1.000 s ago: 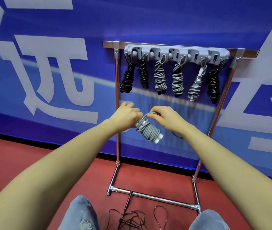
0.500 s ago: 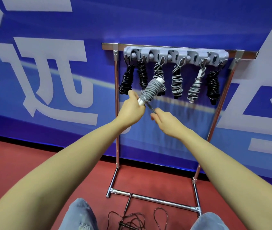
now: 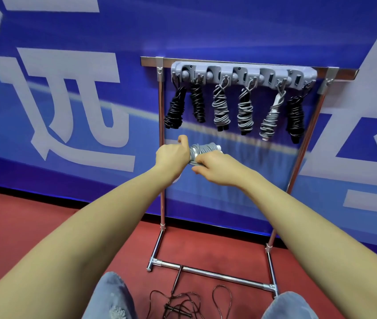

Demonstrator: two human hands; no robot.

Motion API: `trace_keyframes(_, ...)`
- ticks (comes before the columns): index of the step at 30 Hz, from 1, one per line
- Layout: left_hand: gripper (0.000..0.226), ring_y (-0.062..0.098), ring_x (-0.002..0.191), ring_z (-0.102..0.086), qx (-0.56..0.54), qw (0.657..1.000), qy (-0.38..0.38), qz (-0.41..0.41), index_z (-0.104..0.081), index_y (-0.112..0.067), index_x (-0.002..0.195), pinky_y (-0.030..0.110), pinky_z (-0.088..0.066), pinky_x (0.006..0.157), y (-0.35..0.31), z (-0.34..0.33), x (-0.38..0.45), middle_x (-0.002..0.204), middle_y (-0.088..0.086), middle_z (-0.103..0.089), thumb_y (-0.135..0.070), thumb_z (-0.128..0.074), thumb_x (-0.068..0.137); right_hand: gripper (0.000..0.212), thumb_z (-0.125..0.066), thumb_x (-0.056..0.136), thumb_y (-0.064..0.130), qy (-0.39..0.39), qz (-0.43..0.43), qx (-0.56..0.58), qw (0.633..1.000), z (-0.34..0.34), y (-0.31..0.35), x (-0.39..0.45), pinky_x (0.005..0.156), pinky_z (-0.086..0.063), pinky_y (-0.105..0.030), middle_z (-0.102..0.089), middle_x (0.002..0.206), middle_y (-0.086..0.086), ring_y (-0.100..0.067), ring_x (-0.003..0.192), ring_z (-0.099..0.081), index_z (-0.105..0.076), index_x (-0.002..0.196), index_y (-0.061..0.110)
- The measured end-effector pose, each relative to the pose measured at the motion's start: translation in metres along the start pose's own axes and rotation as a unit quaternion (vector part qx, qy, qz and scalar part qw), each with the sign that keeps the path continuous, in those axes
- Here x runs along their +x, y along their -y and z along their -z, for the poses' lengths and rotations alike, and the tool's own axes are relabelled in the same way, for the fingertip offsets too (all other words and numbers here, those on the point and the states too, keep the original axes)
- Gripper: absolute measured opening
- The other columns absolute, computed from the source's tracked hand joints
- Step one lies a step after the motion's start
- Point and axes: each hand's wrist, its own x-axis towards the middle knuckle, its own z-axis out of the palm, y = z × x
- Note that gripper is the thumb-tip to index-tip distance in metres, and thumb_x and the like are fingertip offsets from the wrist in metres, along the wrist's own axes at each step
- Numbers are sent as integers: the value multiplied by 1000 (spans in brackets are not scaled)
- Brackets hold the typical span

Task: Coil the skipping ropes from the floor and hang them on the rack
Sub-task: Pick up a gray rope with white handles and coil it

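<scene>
Head view, centre of frame: both hands meet below the row of hung ropes, in front of the rack.
Held rope: a grey coiled skipping rope [image 3: 202, 150] lies between the two hands, its long axis nearly level, running from about 9 o'clock to 3 o'clock; its white handle tip points toward 3 o'clock, a touch upward.
Left hand [image 3: 171, 155]: fingers curled round the 9 o'clock end of the grey bundle, thumb sticking up toward 12 o'clock.
Right hand [image 3: 215, 166]: fingers curled over the bundle from the 5 o'clock side, gripping its coils; the fingertips themselves are hidden behind the rope.
Rack [image 3: 162, 139]: chrome frame standing upright against the blue banner [image 3: 67, 111], with a grey hook strip [image 3: 243, 74] across its top bar at 12 o'clock of the hands.
Hung ropes: six coiled bundles hang with long axes roughly vertical, handles pointing down; from 10 o'clock to 2 o'clock they run black [image 3: 175, 110], black [image 3: 197, 103], grey [image 3: 221, 107], grey [image 3: 245, 110], light grey [image 3: 270, 118], black [image 3: 295, 116]. The light grey one tilts, lower end toward 7 o'clock.
Floor [image 3: 33, 226]: red surface; at 6 o'clock a loose dark skipping rope [image 3: 182, 300] lies uncoiled, one handle crossing the rack's base bar.
Knees [image 3: 111, 295]: blue jeans at the bottom edge.
</scene>
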Motion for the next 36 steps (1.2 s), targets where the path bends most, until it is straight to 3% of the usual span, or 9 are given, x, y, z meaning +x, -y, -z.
trace_keyframes(2,35,19,53,-57,29,998,7,-63,-46,-3,97,20,-13,41,5,0,-4,54,-3,-37,-3,-67,69,22,-47,96,32,-35,10,-51,998,5,1,0,65,-35,-32,-61,87,2,-22,82,-50,-59,91,13)
trace_keyframes(5,48,17,24,-38,38,988,-64,-138,-46,-14,53,9,2,54,13,-2,-7,37,-3,-37,-10,-84,25,20,-55,91,38,-82,-6,-45,996,9,-3,0,65,-35,-30,-67,88,5,-18,84,-55,-59,87,19)
trace_keyframes(8,52,18,23,-38,30,971,-103,-214,-42,-16,49,9,-5,46,17,-15,-5,36,-2,-40,-8,-85,22,33,-65,83,48,-96,-71,24,993,1,-9,3,65,-38,-33,-63,85,4,-19,82,-54,-56,86,16)
trace_keyframes(13,39,19,32,-41,74,953,-96,-277,-48,-12,54,19,-24,41,15,1,-13,42,2,-42,0,-81,36,32,-69,83,41,-53,-65,195,977,-10,-23,0,76,-44,-26,-64,98,3,-12,90,-58,-64,100,14)
trace_keyframes(21,48,25,60,-48,85,949,-178,-247,-42,-12,77,30,-37,53,11,-4,-1,66,5,-50,-4,-80,48,17,-60,91,29,-103,-56,280,953,-26,-20,-7,57,-44,-23,-63,79,0,-3,62,-54,-67,89,13)
trace_keyframes(25,72,34,92,-52,-132,971,-199,-24,-41,-8,124,36,-42,69,2,5,-7,117,13,-51,2,-67,58,24,-63,89,30,-209,-115,300,924,-31,-24,-4,65,-45,-28,-67,76,-2,-13,70,-58,-71,85,8)
trace_keyframes(28,60,32,96,-52,-396,917,-37,26,-26,-10,141,42,-46,75,-14,6,-25,131,10,-38,-11,-52,86,31,-63,88,30,-265,-164,340,887,-30,-29,-3,62,-44,-36,-63,65,-11,-15,60,-51,-70,73,3)
trace_keyframes(31,67,23,98,-56,-445,896,10,-3,-23,-14,142,38,-48,77,-28,4,-36,135,2,-39,-27,-55,85,34,-65,87,32,-274,-177,344,881,-26,-27,-3,62,-46,-37,-63,63,-14,-17,58,-50,-71,71,3)
trace_keyframes(36,78,22,83,-65,-405,914,12,-18,-22,-16,137,40,-53,63,-39,3,-25,121,1,-46,-31,-68,76,39,-65,86,33,-255,-166,345,888,-24,-30,0,59,-47,-38,-66,72,-24,-22,58,-48,-70,71,-3)
